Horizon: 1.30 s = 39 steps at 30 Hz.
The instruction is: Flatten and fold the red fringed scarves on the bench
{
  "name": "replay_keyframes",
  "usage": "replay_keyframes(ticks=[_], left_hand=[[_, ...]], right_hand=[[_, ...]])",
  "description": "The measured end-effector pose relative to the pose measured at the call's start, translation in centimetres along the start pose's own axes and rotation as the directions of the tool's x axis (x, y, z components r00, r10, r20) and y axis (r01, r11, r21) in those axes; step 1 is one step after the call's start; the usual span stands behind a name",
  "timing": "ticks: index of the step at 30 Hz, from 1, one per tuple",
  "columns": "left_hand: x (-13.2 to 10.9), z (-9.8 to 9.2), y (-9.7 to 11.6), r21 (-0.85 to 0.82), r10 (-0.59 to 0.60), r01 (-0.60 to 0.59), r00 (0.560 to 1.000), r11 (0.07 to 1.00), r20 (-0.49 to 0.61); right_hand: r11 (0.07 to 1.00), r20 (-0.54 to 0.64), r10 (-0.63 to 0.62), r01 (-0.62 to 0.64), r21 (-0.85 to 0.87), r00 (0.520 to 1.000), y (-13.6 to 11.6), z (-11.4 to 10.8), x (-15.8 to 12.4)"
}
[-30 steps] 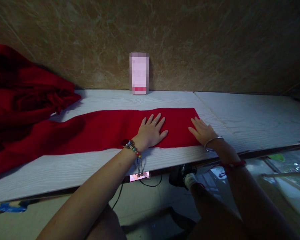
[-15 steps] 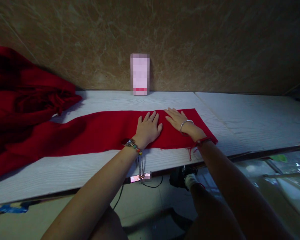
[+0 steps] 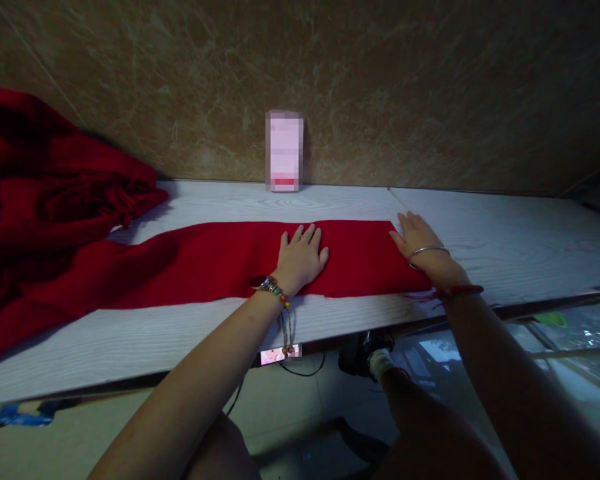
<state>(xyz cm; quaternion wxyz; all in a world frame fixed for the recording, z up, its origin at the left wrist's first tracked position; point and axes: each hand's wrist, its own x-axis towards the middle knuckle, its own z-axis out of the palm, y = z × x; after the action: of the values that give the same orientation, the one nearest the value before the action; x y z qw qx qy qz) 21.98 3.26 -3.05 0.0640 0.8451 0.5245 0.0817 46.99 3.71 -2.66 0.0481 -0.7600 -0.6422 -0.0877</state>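
Note:
A long strip of red cloth [image 3: 360,260] lies flat along the white wood-grain tabletop [image 3: 500,240]. Its right end is cut at a slant. My left hand [image 3: 303,259] rests palm down on the middle of the strip, fingers spread. Just at the slanted end is my right hand [image 3: 423,243], flat and open, its fingertips over the bare tabletop beyond the cloth edge. Loose threads show by the right wrist. Toward the left the strip runs into a rumpled heap of the same red cloth [image 3: 45,173].
A phone-shaped item [image 3: 285,152], blurred out, leans upright against the brown marbled wall [image 3: 405,87]. Below the table's front edge are a small lit screen [image 3: 273,356], a dark cable [image 3: 307,373] and my legs. Clear plastic [image 3: 585,340] lies at lower right.
My right hand has slid right, from on top of the cloth to its slanted end. My left hand has stayed in place on the strip. The view has shifted slightly.

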Motion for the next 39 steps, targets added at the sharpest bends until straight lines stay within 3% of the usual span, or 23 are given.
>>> replay_keyframes(ticks=[5, 7, 10, 33, 39], left_hand=[[-0.4, -0.3, -0.2, -0.005, -0.01, 0.009, 1.0, 1.0, -0.025], [-0.8, -0.4, -0.3, -0.004, -0.029, 0.029, 0.999, 1.0, -0.019], [-1.4, -0.6, -0.4, 0.002, -0.038, 0.038, 0.999, 0.999, -0.009], [-2.3, 0.0, 0.2, 0.053, 0.164, -0.163, 0.986, 0.985, -0.015], [-2.8, 0.0, 0.6, 0.085, 0.179, -0.174, 0.982, 0.981, -0.057]], right_hand=[[0.971, 0.1, -0.202, 0.186, 0.151, 0.974, -5.7, -0.5, -4.4], [0.971, 0.141, -0.205, 0.183, 0.151, 0.969, -7.3, -0.4, -5.8], [0.982, 0.177, -0.179, 0.164, 0.098, 0.968, -7.6, -0.3, -6.9], [0.996, 0.269, -0.079, 0.086, -0.016, 0.96, 7.9, 1.0, -2.3], [0.991, 0.261, -0.092, 0.115, -0.072, 0.961, 9.6, 1.6, -1.1]])
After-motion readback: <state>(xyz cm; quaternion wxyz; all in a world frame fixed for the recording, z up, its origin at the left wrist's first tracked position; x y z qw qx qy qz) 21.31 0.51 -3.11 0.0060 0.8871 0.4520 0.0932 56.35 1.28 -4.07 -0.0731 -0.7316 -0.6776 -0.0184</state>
